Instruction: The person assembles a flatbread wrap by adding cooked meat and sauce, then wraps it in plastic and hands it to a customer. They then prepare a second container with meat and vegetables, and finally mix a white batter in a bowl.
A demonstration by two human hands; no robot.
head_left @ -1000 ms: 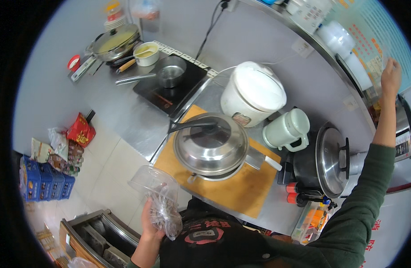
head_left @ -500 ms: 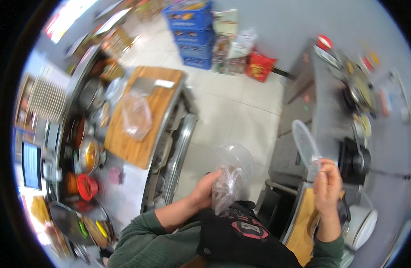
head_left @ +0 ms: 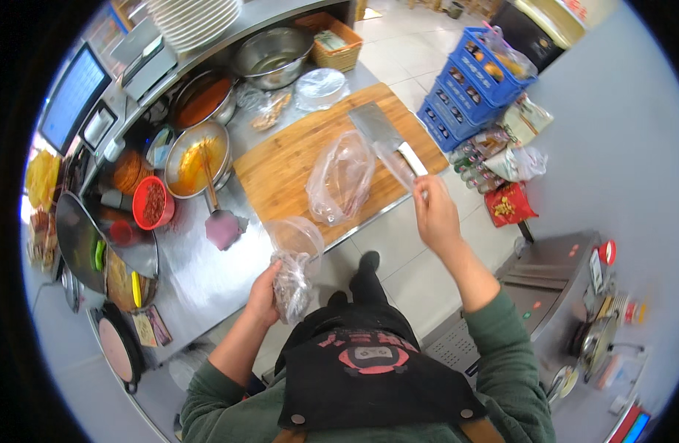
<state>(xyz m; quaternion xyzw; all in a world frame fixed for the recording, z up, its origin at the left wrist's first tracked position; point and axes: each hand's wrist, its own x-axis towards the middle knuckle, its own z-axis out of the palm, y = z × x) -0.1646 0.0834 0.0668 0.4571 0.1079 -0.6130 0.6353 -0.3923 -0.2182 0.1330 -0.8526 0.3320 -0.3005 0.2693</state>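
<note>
A person in a green top and black apron stands between two kitchen counters, both arms bent and raised in front of the chest. The left hand is clenched around a bunched clear plastic bag, holding it just off the front edge of the steel counter. The right hand reaches forward over the floor, its fingers pinched on a thin clear plastic sheet that stretches up toward the wooden cutting board. On the board lie a second, crumpled clear bag and a cleaver, its blade flat and its pale handle pointing toward the right hand. To the left of the board stand a steel bowl of orange sauce with a ladle resting out of it, a red bowl and a dark wok. Stacked white plates sit at the far edge. Blue crates and packaged goods crowd the floor to the right, leaving a tiled aisle open between counter and a steel appliance.
</note>
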